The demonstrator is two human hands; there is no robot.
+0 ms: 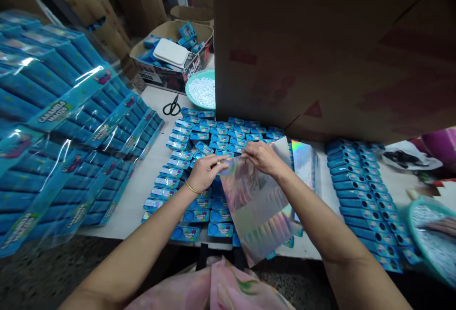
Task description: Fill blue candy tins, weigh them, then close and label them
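Observation:
My left hand (205, 171) and my right hand (262, 157) both pinch the top edge of a shiny holographic sheet (255, 205) that hangs down over the table's front edge. A thin gold bracelet circles my left wrist. Under and around the sheet lie several rows of small blue candy boxes (199, 148), laid flat on the white table (156, 153). A second holographic piece (304, 162) lies just right of my right hand.
Wrapped packs of blue boxes (60, 129) pile up at the left. Black scissors (172, 107) and a teal bowl of white pellets (202, 90) sit at the back. A big cardboard box (331, 48) looms above. More blue boxes (359, 196) and another teal bowl (432, 234) are at the right.

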